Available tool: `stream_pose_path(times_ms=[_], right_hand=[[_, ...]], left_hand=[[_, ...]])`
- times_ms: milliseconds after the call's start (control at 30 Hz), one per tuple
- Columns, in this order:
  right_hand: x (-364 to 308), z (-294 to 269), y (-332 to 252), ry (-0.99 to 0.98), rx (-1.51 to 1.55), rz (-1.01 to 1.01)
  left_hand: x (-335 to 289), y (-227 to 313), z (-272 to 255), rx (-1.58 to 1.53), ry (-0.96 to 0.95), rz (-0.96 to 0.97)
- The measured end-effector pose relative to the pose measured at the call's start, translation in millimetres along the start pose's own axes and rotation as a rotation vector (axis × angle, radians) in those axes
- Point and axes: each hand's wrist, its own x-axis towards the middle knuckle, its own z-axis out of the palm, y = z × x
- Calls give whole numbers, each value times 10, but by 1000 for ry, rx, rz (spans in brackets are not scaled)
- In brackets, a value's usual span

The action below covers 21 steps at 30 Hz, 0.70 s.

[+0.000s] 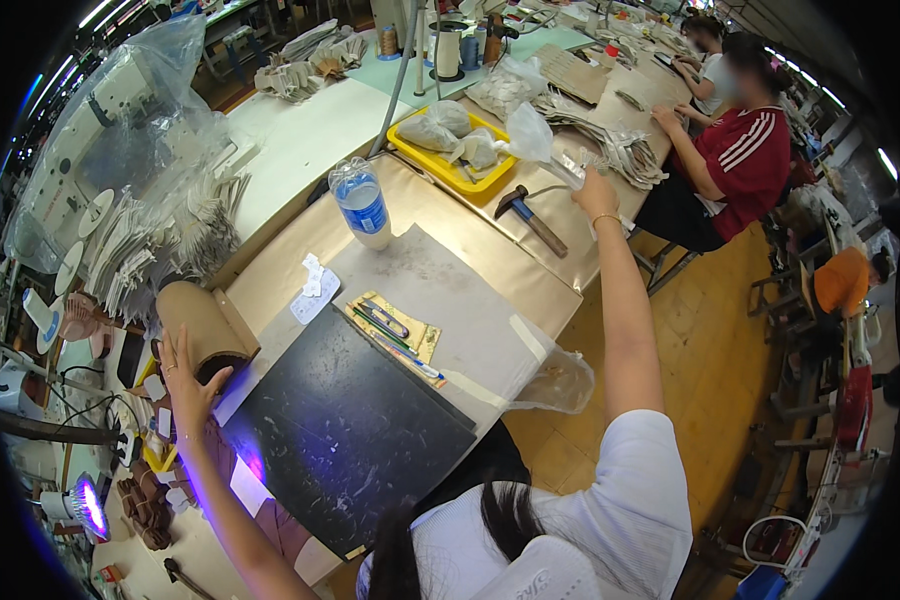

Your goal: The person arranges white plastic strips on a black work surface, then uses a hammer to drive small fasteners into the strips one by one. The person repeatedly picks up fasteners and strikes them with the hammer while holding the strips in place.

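Note:
My left hand [188, 385] is at the near end of a brown cardboard tube [195, 318], its fingers spread along the side and its thumb stretched out by the dark opening. Reaching far to the right, my right hand [596, 196] has its fingers closed on a clear plastic bag [570, 168]; the bag's outline is hard to make out. Close by lies a hammer [532, 220] with a dark head and a wood-and-blue handle. In front of me rests a scuffed black cutting mat [345, 420]. Beyond it, a snips, pencil and pen lie on a yellowish pad [410, 335].
A water bottle [360, 205] with a blue label stands past the mat, near a white paper scrap [315, 290]. A yellow tray [455, 150] holds several filled plastic bags. At left are stacked fabric pieces [170, 235] and a lit lamp [85, 508]. A co-worker in red [740, 150] sits at right.

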Motion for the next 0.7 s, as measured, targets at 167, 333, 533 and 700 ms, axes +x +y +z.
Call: stream_pose_path(times_ms=[167, 333, 533, 700], right_hand=[[-161, -630, -241, 149, -93, -26], [-784, -1411, -870, 171, 11, -161], [-1562, -1306, -1709, -585, 716, -693], [-2794, -671, -2248, -934, 862, -977]], left_hand=[[-165, 582, -301, -303, 84, 50], [-367, 1075, -390, -878, -140, 14], [-555, 1993, -253, -1648, -637, -41], [-819, 2049, 200, -2087, -467, -307]])
